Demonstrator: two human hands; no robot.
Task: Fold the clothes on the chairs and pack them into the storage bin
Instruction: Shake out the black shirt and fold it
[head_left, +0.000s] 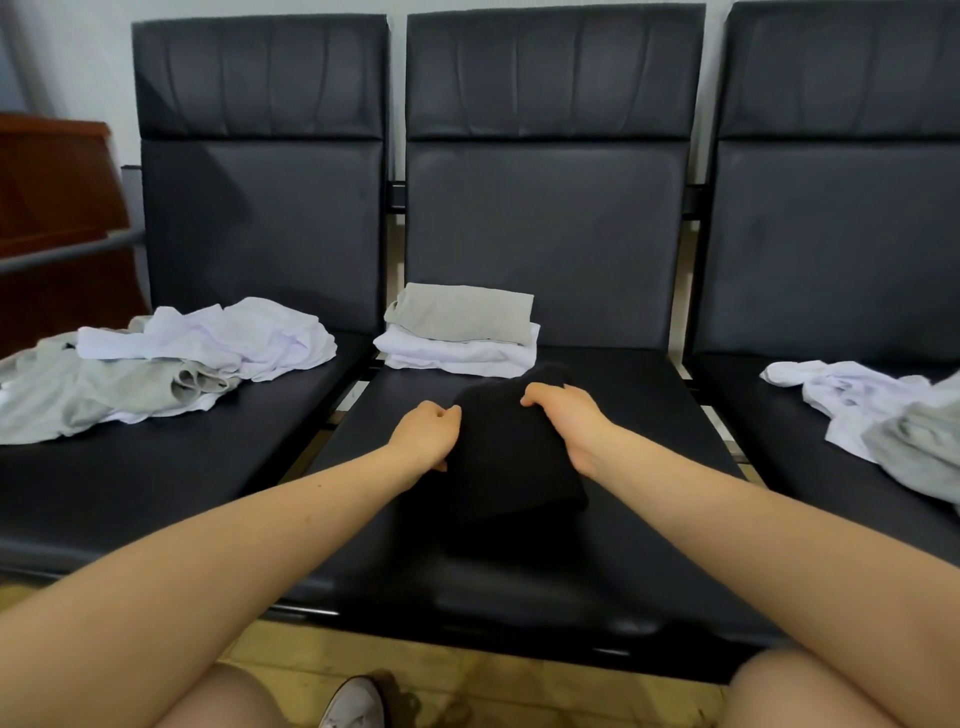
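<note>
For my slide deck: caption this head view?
Both hands fold a black garment beside folded clothes.

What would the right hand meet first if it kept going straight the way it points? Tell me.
Probably the folded stack at the back of the middle seat: the right hand, gripping the black garment, points up and slightly left toward it. Depth is uncertain.

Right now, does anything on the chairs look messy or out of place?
Yes. Crumpled white and grey clothes lie unfolded on the left chair, and another heap on the right chair. The folded stack on the middle chair is neat. No storage bin is in view.
</note>
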